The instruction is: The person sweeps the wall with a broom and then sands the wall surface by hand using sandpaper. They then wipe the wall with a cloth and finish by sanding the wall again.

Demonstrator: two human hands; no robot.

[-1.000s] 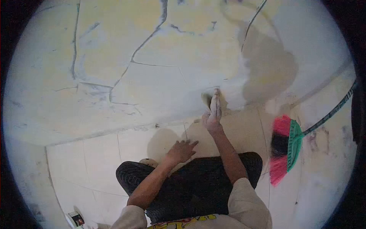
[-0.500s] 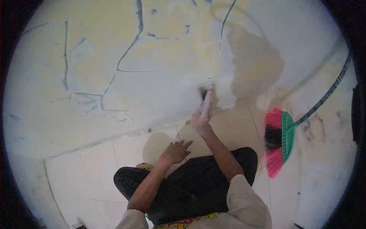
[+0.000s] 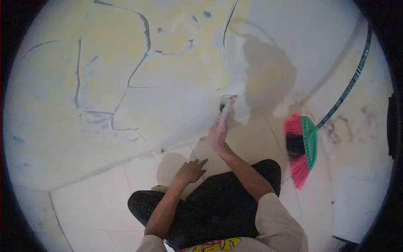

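My right hand is closed around what looks like a putty knife, its flat blade against the lower part of the wall. The grip is partly hidden by my fingers. Cracks and patches of yellow and greyish white mark the wall's surface. My left hand holds nothing; its fingers are apart, above the floor tiles and close to my bent leg.
A broom with pink and black bristles and a green head leans at the right, its dark handle rising along the wall. Pale floor tiles meet the wall along a slanting edge. A shadow falls on the wall ahead.
The whole view has shifted slightly. Against the wall, the putty knife in my right hand has moved a little right and down. My left hand stays near my leg.
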